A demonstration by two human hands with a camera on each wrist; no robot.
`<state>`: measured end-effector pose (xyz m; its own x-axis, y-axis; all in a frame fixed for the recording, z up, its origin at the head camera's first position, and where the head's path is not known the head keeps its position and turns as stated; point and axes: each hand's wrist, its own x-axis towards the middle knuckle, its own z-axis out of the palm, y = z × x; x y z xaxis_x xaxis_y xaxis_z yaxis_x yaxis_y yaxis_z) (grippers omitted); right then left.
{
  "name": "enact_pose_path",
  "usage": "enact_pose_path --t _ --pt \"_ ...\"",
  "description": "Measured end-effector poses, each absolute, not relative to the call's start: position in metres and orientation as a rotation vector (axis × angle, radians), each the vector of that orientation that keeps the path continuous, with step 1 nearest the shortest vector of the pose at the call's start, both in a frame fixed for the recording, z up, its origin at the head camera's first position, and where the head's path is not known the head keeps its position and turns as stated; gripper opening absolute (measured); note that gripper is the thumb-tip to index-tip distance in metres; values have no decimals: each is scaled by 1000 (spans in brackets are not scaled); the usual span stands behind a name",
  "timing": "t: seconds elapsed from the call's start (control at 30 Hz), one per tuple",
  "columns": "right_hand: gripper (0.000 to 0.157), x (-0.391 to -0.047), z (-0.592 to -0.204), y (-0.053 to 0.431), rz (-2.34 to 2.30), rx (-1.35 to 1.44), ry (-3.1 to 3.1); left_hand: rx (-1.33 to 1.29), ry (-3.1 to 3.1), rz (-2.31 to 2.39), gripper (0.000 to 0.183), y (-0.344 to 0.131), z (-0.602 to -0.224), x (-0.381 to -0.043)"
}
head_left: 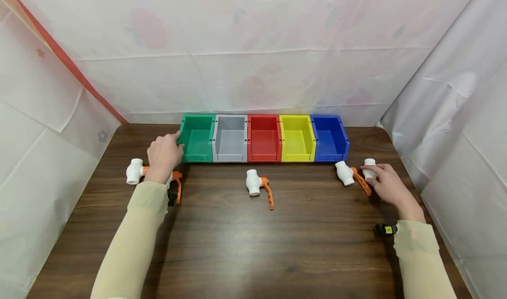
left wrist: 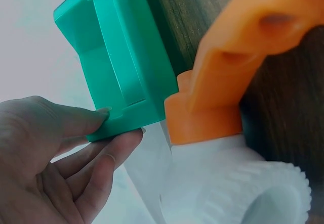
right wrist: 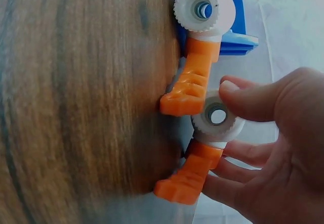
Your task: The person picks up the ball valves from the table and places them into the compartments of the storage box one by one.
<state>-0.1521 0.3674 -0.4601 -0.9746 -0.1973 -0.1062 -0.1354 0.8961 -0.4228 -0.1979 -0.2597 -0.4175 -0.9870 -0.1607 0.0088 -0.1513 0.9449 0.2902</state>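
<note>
"Right hand [head_left: 390, 184] first: thumb and fingers pinch the white body of the outermost valve [head_left: 370, 162]."

"Lifted off the table [head_left: 301, 246]?"

"Can't tell from here. The body's long axis runs roughly toward the table's far edge, and its orange handle [right wrist: 187, 176] sits about parallel to the one on the neighbouring valve [head_left: 344, 173], just to that hand's left."

"And past that?"

"The blue bin [head_left: 330, 157], leftward and farther off. That's the relation I'd say counts: the neighbour lies close on the side facing the bin, so there's little room that way."

"What about the left hand [head_left: 164, 153]?"

"Well apart, pinching the outer wall of the green bin [head_left: 198, 157]. The middle valve [head_left: 253, 182] lies between both hands, a bit nearer the left"
</note>
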Motion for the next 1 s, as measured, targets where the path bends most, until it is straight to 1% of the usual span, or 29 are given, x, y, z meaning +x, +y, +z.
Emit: enact_pose_path --t 0.37,1.0 --pt "44 -148 -461 367 -653 -202 2971 224 -3066 -464 51 -260 -417 -197" --pt "39 -140 -463 366 -720 -118 3117 250 -3083 -442 52 -261 -420 -198"
